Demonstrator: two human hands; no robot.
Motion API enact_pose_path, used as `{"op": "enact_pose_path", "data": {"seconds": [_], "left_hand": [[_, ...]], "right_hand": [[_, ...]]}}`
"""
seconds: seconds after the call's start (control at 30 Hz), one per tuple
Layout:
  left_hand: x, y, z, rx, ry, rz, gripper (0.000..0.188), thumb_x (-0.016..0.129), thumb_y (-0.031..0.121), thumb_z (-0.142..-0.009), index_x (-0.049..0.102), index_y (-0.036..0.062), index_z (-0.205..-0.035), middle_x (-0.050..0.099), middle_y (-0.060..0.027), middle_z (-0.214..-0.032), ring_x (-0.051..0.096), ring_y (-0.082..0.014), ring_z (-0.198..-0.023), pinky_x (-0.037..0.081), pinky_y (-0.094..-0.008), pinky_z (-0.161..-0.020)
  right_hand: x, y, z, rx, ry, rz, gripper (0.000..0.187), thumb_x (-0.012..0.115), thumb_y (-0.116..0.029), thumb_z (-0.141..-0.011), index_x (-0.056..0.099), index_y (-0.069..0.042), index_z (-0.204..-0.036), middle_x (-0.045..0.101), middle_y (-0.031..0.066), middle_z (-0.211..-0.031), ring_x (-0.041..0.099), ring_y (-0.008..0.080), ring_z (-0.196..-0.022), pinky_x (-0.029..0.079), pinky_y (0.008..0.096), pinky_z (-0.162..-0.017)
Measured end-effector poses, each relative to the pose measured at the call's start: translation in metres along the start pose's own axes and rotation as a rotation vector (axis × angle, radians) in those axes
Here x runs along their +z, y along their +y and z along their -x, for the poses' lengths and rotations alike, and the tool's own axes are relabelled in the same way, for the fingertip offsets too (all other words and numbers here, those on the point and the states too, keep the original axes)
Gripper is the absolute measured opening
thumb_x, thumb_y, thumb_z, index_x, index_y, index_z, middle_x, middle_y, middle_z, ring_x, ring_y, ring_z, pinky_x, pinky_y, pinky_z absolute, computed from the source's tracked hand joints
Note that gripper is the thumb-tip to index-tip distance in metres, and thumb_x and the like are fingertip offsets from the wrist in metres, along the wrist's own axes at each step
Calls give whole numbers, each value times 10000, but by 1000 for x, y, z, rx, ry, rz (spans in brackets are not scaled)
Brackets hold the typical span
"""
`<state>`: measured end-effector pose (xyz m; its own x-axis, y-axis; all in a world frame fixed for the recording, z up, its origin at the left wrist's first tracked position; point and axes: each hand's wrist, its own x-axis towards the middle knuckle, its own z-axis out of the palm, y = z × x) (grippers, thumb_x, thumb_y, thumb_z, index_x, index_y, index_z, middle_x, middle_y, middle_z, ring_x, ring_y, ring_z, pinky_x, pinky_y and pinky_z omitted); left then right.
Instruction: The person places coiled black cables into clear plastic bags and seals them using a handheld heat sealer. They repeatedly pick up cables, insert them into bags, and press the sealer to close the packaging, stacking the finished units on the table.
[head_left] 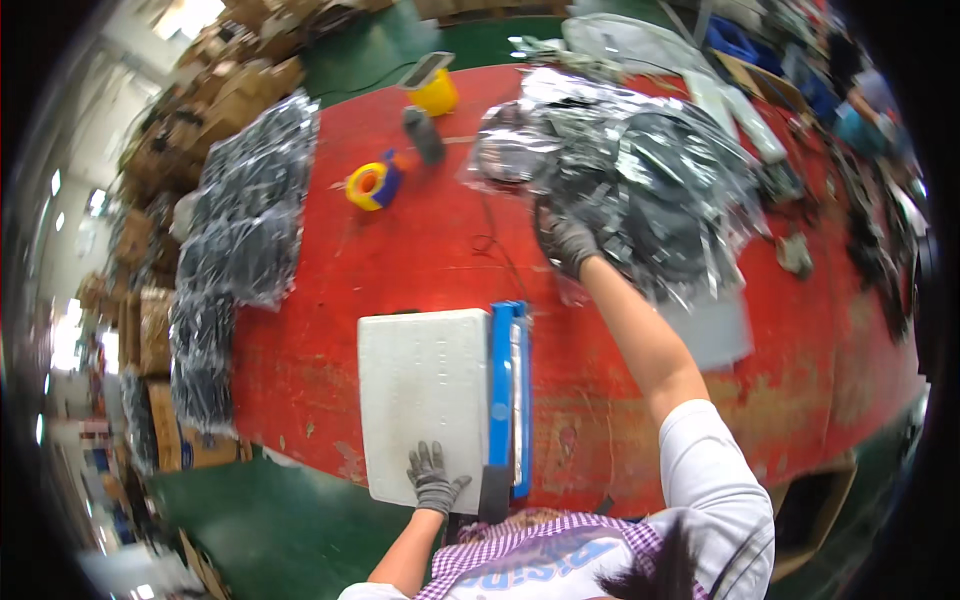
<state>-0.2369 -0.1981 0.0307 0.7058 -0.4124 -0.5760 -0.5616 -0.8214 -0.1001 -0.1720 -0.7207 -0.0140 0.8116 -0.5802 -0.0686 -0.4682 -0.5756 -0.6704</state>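
Observation:
My left hand (434, 480), in a grey glove, lies flat with spread fingers on the near end of a white foam board (425, 390). Beside the board's right edge stands a blue frame-like piece (503, 400) with a pale strip along it. My right arm stretches forward, and my gloved right hand (570, 245) is at the left edge of a heap of dark items in clear, shiny plastic bags (650, 190). Its fingers blur into the dark bags, so their grip is unclear. A pale translucent sheet (712, 330) sticks out below the heap.
The red table (400, 260) carries a row of bagged dark items (245, 220) along its left edge. Toward the back are a tape dispenser (372, 186), a dark cylinder (424, 136) and a yellow container (434, 90). Cartons (200, 110) are stacked at left; another person (868, 115) is far right.

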Motion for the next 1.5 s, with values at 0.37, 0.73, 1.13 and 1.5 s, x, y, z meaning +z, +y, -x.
{"op": "enact_pose_path", "data": {"seconds": [0.37,0.73,1.13,1.5], "left_hand": [[8,-3,1,-27,5,60,1100,636,627,-466,147,148,-1327,69,-151,-1381,15,-379,-1262,89,-565,-965],[-2,-1,-5,-39,2,62,1077,627,625,-485,129,192,-1336,36,-92,-1397,-25,-344,-1272,90,-577,-961],[-6,6,0,-72,-50,55,1065,633,603,-509,101,195,-1337,20,-86,-1397,-5,-343,-1271,113,-569,-968],[-3,-9,-1,-12,29,81,1056,630,624,-477,186,153,-1311,98,-147,-1372,35,-388,-1254,96,-578,-956]], "right_hand": [[3,-36,-133,657,212,-910,389,482,-388,-794,552,-6,-777,545,102,-592,523,195,-446,409,298,-393],[-158,-57,156,322,-308,-790,121,556,-131,-746,541,-67,-848,477,43,-558,464,159,-474,376,285,-461],[-161,-24,137,223,-405,-715,305,585,-252,-789,536,-31,-993,582,41,-757,535,111,-687,450,270,-631],[-42,5,-249,719,114,-1569,572,642,-565,-610,462,-82,-858,454,67,-628,470,227,-493,476,343,-502]]}}
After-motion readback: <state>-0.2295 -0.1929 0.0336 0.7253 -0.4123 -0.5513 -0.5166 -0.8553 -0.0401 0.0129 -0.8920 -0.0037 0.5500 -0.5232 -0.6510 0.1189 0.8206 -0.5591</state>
